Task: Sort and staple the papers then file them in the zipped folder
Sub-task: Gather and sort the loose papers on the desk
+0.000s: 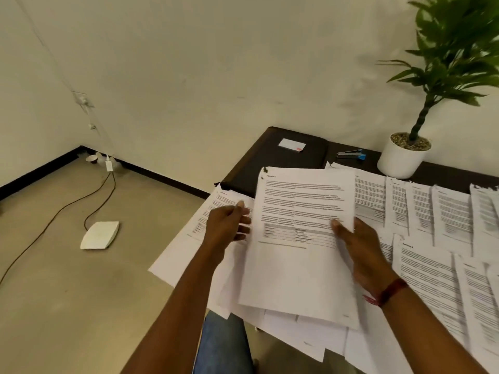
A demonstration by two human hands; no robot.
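**While sheets lie loose, nothing is stapled or filed**

Since the papers (437,265) are spread in overlapping rows across the dark table (445,171) and spill over its near edge, you are, by my reading, early in the sorting stage. Your right hand (361,247) holds a printed sheet (299,265) lifted above the heap, thumb on its face and fingers behind its right edge. Your left hand (229,225) meets the sheet's left edge with its fingertips, but blur hides whether it pinches there or only touches.

I can make out no stapled bundle anywhere, though the corners are too small to be sure. The stapler (351,154) lies untouched at the far side, between the black zipped folder (275,163) and the white plant pot (399,163). The folder lies flat and closed at the far left corner, with a small white card (292,144) on its cover and sheets overlapping its near edge.

What remains, as I judge it: grouping nearly every page, stapling each set, unzipping the folder and filing all of it
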